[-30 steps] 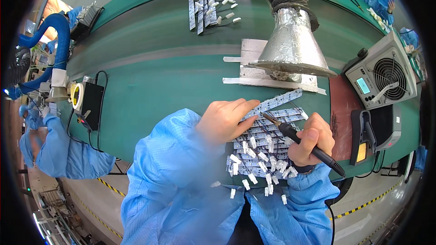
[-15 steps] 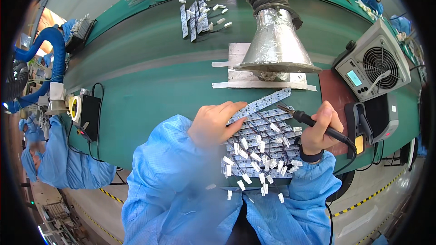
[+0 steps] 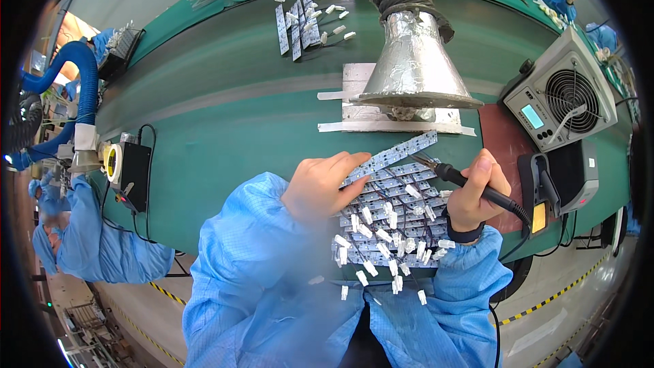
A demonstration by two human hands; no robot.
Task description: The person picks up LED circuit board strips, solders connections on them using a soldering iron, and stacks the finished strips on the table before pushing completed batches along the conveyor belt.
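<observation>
My left hand [image 3: 321, 184] lies flat on a pile of narrow LED strip boards [image 3: 392, 215] with white connectors, pinning down one long strip [image 3: 402, 151] that juts out toward the upper right. My right hand [image 3: 475, 191] grips a black soldering iron [image 3: 477, 187], its tip resting near the top edge of the pile beside that strip. Both forearms wear blue sleeves. The pile sits at the near edge of the green table [image 3: 225, 109].
A silver fume hood [image 3: 415, 61] with hose hangs over a taped metal plate. A grey soldering station [image 3: 558, 99] and iron stand [image 3: 545, 194] are at right. More strips [image 3: 303, 20] lie at the far edge. A black box [image 3: 133, 170] and another person's blue sleeve [image 3: 95, 245] are at left.
My right hand has brought the soldering iron up and left, from low over the pile to the pile's top edge. My left hand has stayed on the strips.
</observation>
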